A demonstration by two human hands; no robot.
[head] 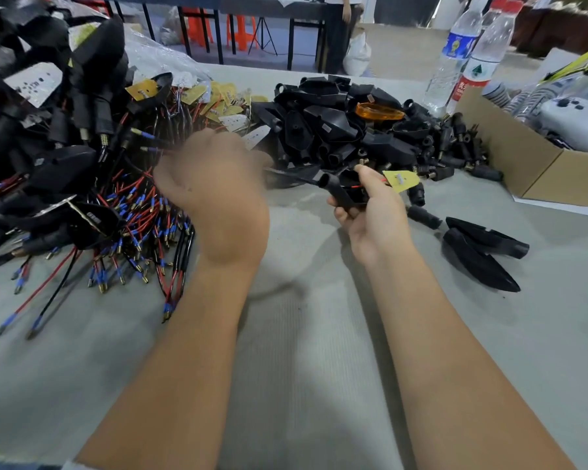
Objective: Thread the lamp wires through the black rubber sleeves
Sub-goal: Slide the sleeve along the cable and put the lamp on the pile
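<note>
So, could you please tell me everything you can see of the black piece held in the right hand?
The black piece is a dark, matte lamp shell, plastic or rubber by its look, with a hollow round tube end pointing up and left. The right hand grips it above the grey table, fingers curled beneath and thumb on top. A thin red wire and a small yellow board show at its right side, by the thumb. Its far side is hidden by the hand.
</note>
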